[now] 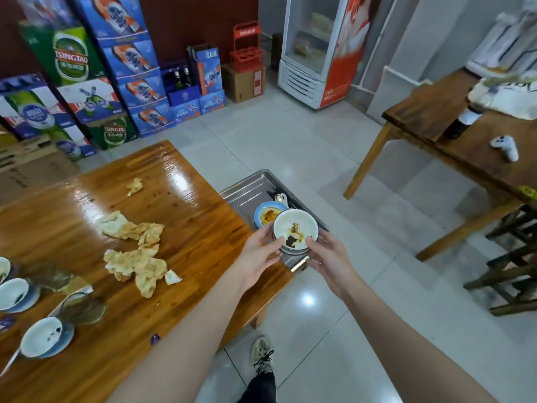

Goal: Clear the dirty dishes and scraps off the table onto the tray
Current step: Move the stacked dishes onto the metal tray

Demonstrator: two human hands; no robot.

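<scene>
- Nearest you, low on your left, white glazed bowls on blue saucers (46, 337) sit on the glossy wooden table (189, 228), left of both hands; your left hand is nearer them.
- Beyond them lie crumpled, pale tan scraps (135, 251).
- Your left hand (258, 254) and right hand (328, 258) flank the round white sauce-stained bowl (295, 231), fingers straight and unclenched, fingertips at its rim.
- That bowl rests stacked on the ribbed steel tray (247, 190), beside a blue-rimmed dish (268, 215).
</scene>
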